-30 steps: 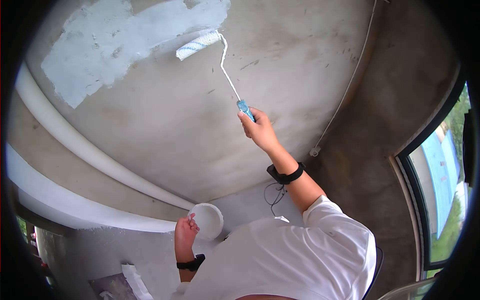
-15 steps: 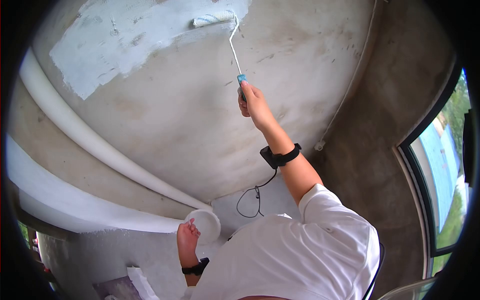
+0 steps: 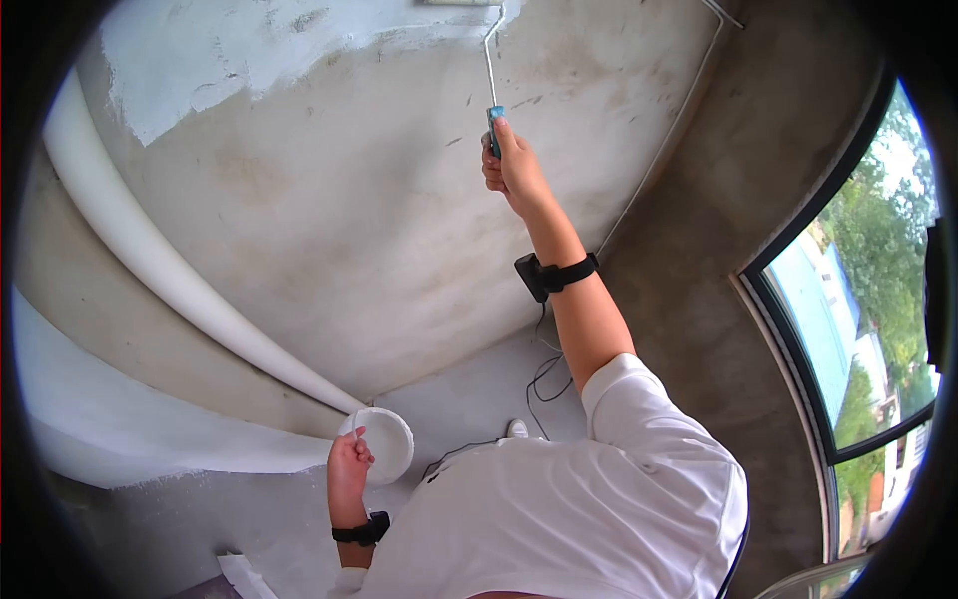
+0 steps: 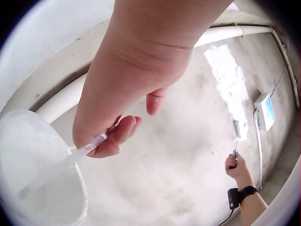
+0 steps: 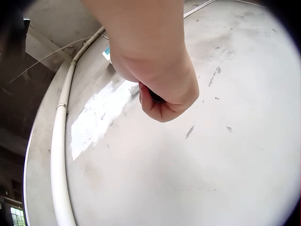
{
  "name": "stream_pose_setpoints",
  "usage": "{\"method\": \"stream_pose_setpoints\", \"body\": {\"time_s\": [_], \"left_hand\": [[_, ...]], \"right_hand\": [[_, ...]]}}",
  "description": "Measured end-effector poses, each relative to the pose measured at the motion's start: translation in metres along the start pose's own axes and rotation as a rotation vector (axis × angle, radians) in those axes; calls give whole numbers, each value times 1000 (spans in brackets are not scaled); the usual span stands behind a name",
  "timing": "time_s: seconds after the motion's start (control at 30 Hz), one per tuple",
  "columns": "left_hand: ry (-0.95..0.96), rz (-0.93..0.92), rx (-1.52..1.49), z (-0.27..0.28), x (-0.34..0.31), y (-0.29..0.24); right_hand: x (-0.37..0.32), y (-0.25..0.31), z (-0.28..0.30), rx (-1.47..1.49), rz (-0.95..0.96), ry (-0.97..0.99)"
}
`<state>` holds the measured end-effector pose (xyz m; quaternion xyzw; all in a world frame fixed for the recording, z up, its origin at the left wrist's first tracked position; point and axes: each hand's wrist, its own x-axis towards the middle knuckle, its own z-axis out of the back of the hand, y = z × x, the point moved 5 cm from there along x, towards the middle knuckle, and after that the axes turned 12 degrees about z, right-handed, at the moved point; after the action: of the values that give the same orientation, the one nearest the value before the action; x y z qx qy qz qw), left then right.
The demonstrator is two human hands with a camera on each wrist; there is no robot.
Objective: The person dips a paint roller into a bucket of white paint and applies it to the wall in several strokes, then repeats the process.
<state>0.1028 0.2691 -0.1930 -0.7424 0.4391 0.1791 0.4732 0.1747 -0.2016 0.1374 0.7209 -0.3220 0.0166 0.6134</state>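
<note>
My right hand (image 3: 515, 170) is curled round the roller (image 4: 237, 128) at the white patch (image 3: 215, 50), my left hand (image 3: 349, 469) round the bucket handle (image 4: 95, 143) below it; coating seems underway, next needing even pressure.

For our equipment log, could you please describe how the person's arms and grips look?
The shirt is white, its right sleeve short. Each arm wears a black strap carrying a black box; a dark cable runs from the right box. The left grip and right grip are gloveless.

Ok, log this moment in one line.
right hand: grips paint roller | left hand: holds bucket handle | wall: partly painted white
</note>
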Motion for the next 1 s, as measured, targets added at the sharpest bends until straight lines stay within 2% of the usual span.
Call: {"method": "stream_pose_setpoints", "body": {"time_s": [0.07,0.13,0.37,0.53,0.67,0.73,0.83,1.0], "left_hand": [[15,10,-5,3,2,3],[30,-20,-8,5,5,2],[40,-9,3,6,13,2],[36,-2,-26,4,14,5],[4,-9,2,-8,8,-1],[-27,3,-13,-12,12,-1],[-66,-24,2,-20,10,-2],[-96,-86,-37,-34,3,-1]], "right_hand": [[-6,-12,4,-16,-10,10],[-21,-27,2,6,-98,-26],[-16,-6,4,-10,-63,-8],[-37,-40,4,-17,-167,-24],[-12,-3,3,-39,-40,26],[-9,-1,7,-34,-19,31],[-24,-20,23,-135,-79,13],[-17,7,76,-136,-53,89]]}}
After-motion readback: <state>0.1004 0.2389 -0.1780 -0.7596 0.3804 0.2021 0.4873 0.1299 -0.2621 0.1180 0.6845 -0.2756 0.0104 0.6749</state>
